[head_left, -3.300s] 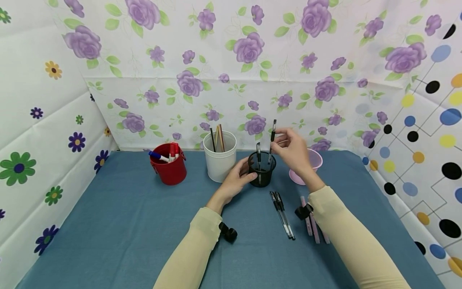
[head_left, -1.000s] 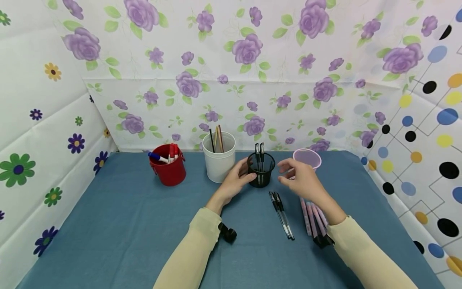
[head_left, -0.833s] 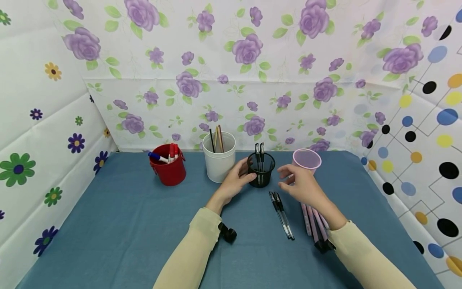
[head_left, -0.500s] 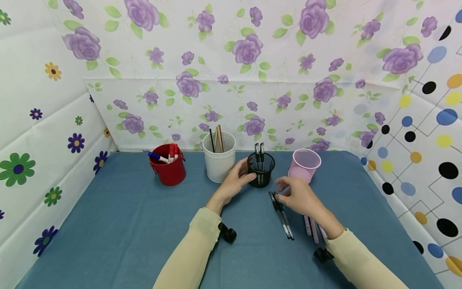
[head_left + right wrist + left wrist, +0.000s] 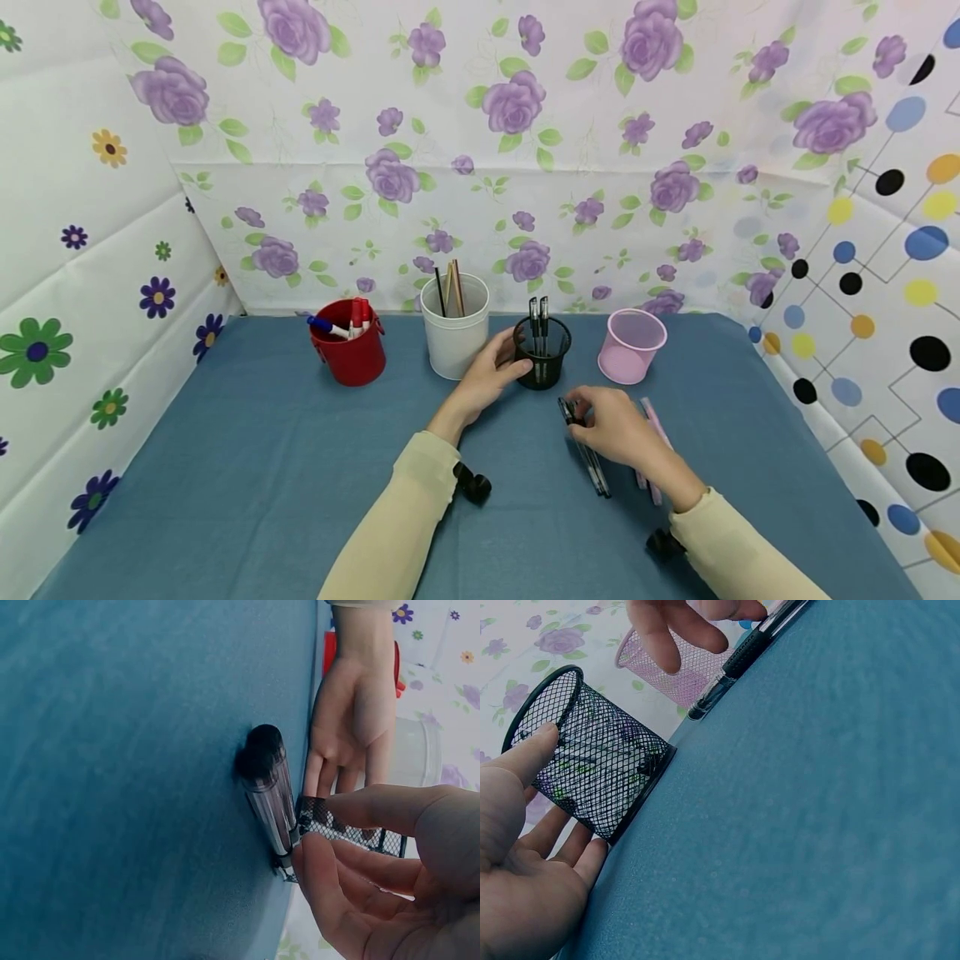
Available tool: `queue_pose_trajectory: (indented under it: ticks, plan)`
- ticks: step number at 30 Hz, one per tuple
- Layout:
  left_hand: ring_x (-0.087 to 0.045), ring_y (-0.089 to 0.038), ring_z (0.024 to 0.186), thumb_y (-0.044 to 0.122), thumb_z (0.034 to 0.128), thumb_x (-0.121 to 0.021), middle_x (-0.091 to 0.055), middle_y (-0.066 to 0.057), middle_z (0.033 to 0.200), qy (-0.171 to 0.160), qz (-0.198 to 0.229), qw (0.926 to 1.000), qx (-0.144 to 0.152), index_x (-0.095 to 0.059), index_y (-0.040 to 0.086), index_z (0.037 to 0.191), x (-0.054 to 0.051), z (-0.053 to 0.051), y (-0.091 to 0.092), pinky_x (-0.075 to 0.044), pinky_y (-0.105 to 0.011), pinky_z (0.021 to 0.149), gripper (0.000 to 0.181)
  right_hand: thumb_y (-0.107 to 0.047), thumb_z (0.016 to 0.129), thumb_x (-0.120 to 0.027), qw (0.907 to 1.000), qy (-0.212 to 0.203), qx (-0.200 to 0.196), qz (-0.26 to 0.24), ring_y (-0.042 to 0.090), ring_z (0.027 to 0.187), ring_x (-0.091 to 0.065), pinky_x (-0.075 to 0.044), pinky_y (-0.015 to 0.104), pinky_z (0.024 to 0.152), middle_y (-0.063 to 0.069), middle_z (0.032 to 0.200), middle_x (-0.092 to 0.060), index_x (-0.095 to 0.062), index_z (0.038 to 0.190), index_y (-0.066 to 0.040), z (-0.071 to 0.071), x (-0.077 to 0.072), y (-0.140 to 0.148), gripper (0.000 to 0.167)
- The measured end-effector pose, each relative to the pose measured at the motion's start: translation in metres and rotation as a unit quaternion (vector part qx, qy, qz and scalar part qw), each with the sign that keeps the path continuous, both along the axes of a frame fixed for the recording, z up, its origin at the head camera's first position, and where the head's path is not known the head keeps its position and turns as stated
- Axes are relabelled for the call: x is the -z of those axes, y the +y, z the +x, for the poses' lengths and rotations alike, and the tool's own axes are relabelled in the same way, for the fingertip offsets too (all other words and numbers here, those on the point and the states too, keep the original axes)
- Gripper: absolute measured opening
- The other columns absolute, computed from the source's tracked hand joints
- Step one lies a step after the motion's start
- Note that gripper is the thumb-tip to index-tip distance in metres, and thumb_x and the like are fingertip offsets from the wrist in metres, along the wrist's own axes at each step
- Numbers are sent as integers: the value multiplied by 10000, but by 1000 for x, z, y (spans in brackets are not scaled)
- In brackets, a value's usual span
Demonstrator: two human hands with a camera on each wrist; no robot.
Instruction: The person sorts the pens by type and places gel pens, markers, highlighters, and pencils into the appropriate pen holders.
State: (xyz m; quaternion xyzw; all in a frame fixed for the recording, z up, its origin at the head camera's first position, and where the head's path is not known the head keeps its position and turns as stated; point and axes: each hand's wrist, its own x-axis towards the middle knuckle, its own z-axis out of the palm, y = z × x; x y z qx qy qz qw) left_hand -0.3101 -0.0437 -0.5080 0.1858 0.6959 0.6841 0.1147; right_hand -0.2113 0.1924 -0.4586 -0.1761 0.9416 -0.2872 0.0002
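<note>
Right now, near the middle of the head view, the left hand (image 5: 487,375) holds a black mesh cup (image 5: 552,371) from its left side, the thumb on the near face and the fingers around the far side. Two black pens (image 5: 538,323) stand upright inside that cup. Just below and to its right, the right hand (image 5: 617,427) is over a pair of loose pens (image 5: 594,468) with clear barrels and black grips, which lie side by side on the blue tabletop (image 5: 262,467). Its thumb and forefinger are apart – a gap shows between them in the right wrist view – with the tips right at the pens; whether they touch, I cannot tell

Partly hidden under the right forearm, several pink pens (image 5: 655,422) lie on the tabletop, and a pink cup (image 5: 627,362) stands above them, right of centre. Left of the black mesh cup come a white cup (image 5: 450,346) with a few pencils (image 5: 452,287) – and, further left, a red bucket (image 5: 351,362) with red-capped markers (image 5: 361,313) and a blue-capped marker (image 5: 326,324) leaning over its rim
</note>
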Motion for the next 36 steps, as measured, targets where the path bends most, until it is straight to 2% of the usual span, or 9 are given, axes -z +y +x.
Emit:
queue_pose_trajectory:
  ticks: [6,11,20,28,36]
  plan:
    - [-379,-268,1555,275,1064,-692,-413,-77,1669,-51,-9,10000,-8,-336,255,1668,1,-1,0,-385,-458,1244,701,-65,881,-851,9996,-6,111,256,93,632,-565,-505,315,595,81,927,-711,-738,1232,-14,3,2,-3,372]
    - [-385,-276,1551,283,1064,-691,-416,-82,1667,-37,-14,10000,-21,-337,256,1668,1,0,-1,-387,-467,1242,700,-77,873,-862,9983,45,238,521,115,674,-558,-519,353,634,28,876,-665,-739,1224,-22,6,2,-8,376]
    - [-386,-261,1551,287,1066,-688,-420,-73,1666,-17,-41,10000,-22,-341,254,1666,0,1,-1,-381,-457,1246,694,-44,854,-859,9966,155,155,789,116,667,-562,-536,376,631,-12,766,-632,-725,1200,14,11,-1,-18,375]
    - [-397,-262,1544,268,1067,-687,-430,-78,1657,-14,-56,10000,-24,-347,252,1664,-1,1,0,-386,-457,1244,687,-10,854,-839,9960,-318,270,790,110,586,-565,-508,310,540,-23,708,-610,-696,1237,9,12,0,-22,409]
    - [-397,-265,1544,258,1071,-680,-420,-94,1665,43,-33,10000,-8,-340,244,1668,0,1,0,-386,-466,1243,687,-4,852,-840,9947,-555,249,823,122,573,-576,-513,315,538,-7,703,-614,-724,1200,1,14,-1,-28,367]
